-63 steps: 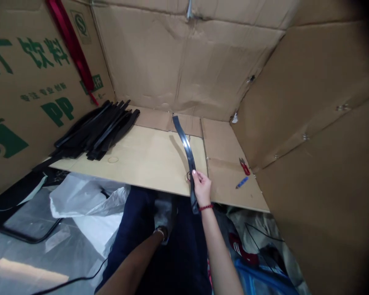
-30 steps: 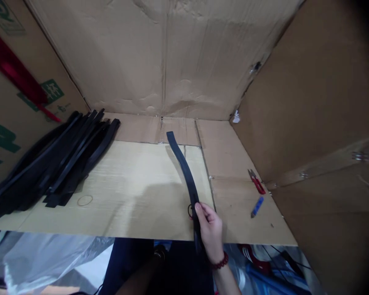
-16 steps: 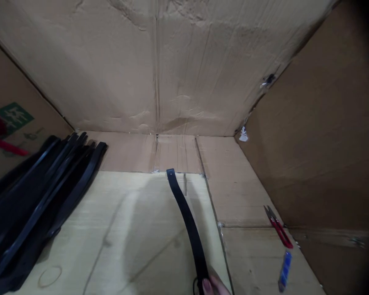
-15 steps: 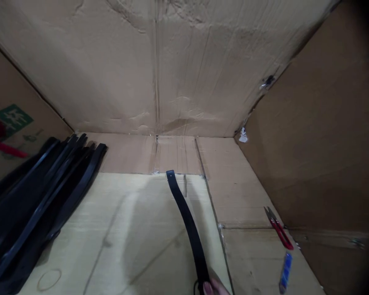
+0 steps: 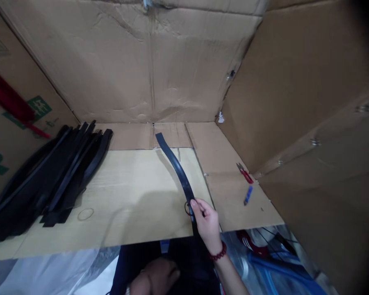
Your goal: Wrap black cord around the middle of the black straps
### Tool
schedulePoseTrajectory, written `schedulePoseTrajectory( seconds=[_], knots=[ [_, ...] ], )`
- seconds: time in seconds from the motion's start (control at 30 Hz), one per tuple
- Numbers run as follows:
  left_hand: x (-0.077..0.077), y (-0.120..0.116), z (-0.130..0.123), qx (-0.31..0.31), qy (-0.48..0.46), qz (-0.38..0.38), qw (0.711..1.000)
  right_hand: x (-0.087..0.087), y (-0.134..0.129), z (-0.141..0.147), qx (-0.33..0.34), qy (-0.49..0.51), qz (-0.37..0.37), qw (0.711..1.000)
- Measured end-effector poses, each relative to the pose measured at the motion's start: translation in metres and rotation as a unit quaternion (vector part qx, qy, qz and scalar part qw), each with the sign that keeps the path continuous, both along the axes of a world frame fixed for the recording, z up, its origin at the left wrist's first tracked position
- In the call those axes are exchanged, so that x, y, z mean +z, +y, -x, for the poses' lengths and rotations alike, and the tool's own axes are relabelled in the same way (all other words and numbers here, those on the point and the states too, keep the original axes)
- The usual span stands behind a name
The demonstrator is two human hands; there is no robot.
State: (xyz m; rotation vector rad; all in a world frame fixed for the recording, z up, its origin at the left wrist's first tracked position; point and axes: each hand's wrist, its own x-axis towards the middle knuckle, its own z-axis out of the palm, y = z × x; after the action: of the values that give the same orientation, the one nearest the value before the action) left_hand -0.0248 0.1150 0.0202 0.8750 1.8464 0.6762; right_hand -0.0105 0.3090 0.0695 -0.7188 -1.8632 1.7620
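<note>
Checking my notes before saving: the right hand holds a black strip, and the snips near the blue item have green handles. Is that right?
Not green: the head view shows the snips near the blue item have red handles. The right hand does hold a black strip.

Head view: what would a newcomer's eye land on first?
Probably the curved black strip near the middle, pinched in the right hand with its far part over the pale board. Next, the heap of black strips at the left. The red-handled snips on the cardboard at the right stand out too.
</note>
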Motion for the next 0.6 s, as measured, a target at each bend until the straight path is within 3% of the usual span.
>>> schedulePoseTrajectory(
  seconds=[0.07,0.1,0.13,0.2,0.23,0.37,0.47,0.6],
  knots=[
    [0.031,-0.008,-0.002,0.038,-0.082,-0.057,0.994,0.008,-0.007,0.001,0.021,0.03,-0.014,0.999],
    [0.047,-0.007,0.002,0.103,-0.117,-0.109,0.982,0.012,-0.011,0.002,0.029,0.042,-0.017,0.999],
    [0.062,-0.004,0.009,0.185,-0.169,-0.171,0.953,0.016,-0.014,0.003,0.037,0.052,-0.02,0.998],
    [0.087,0.009,0.026,0.385,-0.1,-0.292,0.87,0.025,-0.021,0.006,0.05,0.064,-0.026,0.996],
    [0.096,0.018,0.035,0.424,-0.081,-0.323,0.842,0.029,-0.025,0.008,0.059,0.068,-0.03,0.996],
    [0.109,0.041,0.063,0.424,-0.137,-0.4,0.801,0.043,-0.034,0.012,0.116,0.075,-0.077,0.987],
    [0.111,0.043,0.077,0.398,-0.159,-0.408,0.806,0.054,-0.034,0.017,0.155,0.061,-0.183,0.969],
    [0.121,0.038,0.092,0.367,-0.19,-0.41,0.813,0.069,-0.027,0.029,0.157,0.045,-0.294,0.942]
  ],
)
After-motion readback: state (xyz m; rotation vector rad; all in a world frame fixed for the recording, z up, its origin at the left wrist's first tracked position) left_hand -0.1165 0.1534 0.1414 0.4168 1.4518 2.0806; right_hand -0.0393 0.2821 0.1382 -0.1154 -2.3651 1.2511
